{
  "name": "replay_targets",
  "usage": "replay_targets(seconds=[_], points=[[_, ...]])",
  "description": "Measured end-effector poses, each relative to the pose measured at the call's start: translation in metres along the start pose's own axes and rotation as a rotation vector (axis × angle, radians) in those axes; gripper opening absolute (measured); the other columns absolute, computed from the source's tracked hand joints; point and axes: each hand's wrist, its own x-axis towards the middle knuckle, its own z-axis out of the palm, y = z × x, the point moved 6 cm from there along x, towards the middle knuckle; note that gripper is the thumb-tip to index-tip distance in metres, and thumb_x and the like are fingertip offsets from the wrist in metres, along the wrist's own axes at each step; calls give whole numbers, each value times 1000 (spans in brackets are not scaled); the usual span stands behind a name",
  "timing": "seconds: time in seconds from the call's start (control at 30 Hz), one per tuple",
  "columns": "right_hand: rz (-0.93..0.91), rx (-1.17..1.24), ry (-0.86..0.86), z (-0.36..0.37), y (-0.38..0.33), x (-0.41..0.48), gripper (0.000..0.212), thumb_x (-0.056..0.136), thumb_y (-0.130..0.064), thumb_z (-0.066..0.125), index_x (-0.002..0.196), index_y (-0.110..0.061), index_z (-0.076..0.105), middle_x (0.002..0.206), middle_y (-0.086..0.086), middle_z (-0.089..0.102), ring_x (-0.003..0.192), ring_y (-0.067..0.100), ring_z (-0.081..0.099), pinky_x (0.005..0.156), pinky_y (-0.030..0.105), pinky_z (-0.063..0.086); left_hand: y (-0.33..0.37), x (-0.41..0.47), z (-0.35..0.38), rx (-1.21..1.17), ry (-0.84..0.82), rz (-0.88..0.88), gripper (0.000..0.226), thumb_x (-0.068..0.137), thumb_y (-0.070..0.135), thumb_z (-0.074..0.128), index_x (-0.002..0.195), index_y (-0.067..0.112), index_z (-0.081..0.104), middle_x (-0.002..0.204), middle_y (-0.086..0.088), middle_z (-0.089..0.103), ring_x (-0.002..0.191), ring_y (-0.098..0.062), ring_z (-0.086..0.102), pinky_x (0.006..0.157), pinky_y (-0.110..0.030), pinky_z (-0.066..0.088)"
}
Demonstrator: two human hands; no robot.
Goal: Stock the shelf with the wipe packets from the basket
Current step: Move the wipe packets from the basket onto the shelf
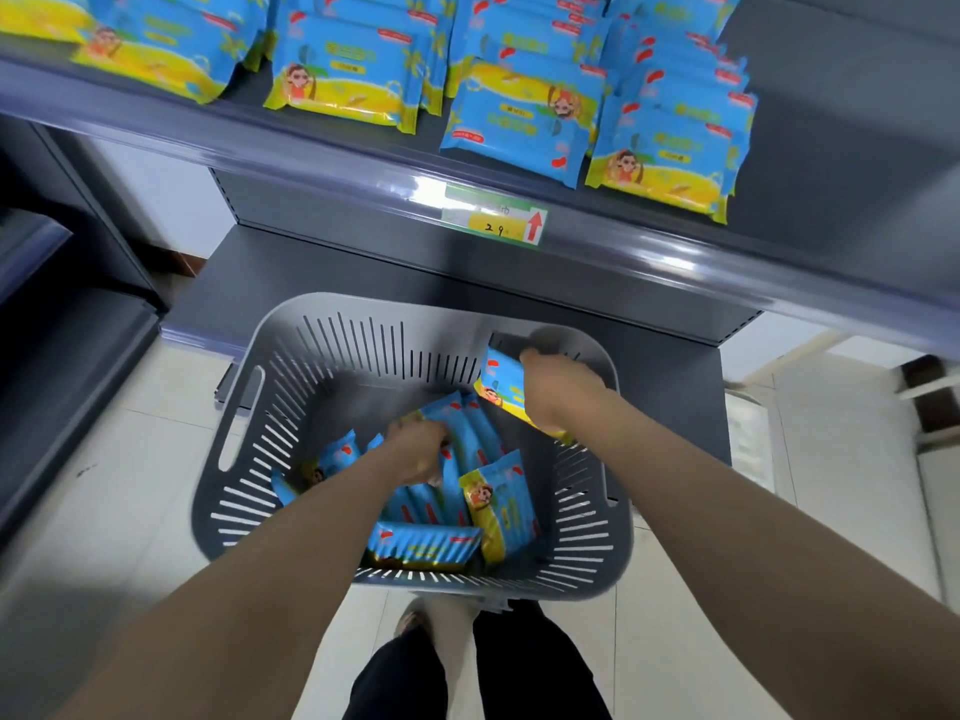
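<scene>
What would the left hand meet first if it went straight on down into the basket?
The wipe packets lying in the basket; the left hand looks already at them, though blur hides the contact.

Pale floor tiles with thin grey joints spread near, left and right. A dark grey rack stands at left; a white wall with brown skirting lies far behind it.
</scene>
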Motion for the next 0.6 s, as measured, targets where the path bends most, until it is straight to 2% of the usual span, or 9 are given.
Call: replay_targets(seconds=[0.1,0.13,0.2,0.27,0.37,0.47,0.6], points=[[-16,-14,19,-13,-2,-6,50,84,-6,52,131,-9,36,120,13,56,106,35,56,73,37,44,3,-9,-12,-5,-17,57,42,73,33,75,108,16,59,110,0,59,115,-25,43,92,-35,33],[-22,-19,41,-22,-2,-10,49,83,-6,53,130,-11,38,119,13,56,105,34,56,75,37,45,3,-14,-22,-62,11,68,36,72,30,76,100,17,59,100,1,60,108,-24,49,86,-33,35],[-19,-8,102,-43,-4,-18,46,82,-5,53,126,-14,43,117,12,56,104,34,55,78,37,45,3,-26,-47,-266,65,68,34,71,19,77,100,13,60,79,2,57,83,-20,58,70,-24,40],[-12,6,168,-71,-6,-29,41,83,-5,51,122,-16,47,114,11,55,104,34,54,77,38,37,8,-41,-80,-380,140,85,34,69,11,76,100,10,61,71,2,54,63,-16,53,54,-20,40],[-20,26,273,-124,-5,-45,35,85,-7,50,118,-17,49,111,9,56,103,33,54,77,38,35,25,-64,-136,-345,245,152,33,66,13,76,95,11,61,77,-2,58,64,-18,53,56,-24,41],[-35,61,366,-177,8,-63,40,86,-8,48,123,-19,48,111,9,54,101,32,53,81,42,41,47,-89,-192,-366,332,227,32,64,16,77,88,20,57,69,6,54,55,-9,47,48,-18,38],[15,32,559,-246,51,-78,46,87,-8,44,131,-21,44,128,9,53,116,32,50,91,43,37,90,-116,-253,-419,396,355,30,67,13,79,85,22,56,74,7,54,63,-10,51,53,-22,44]])
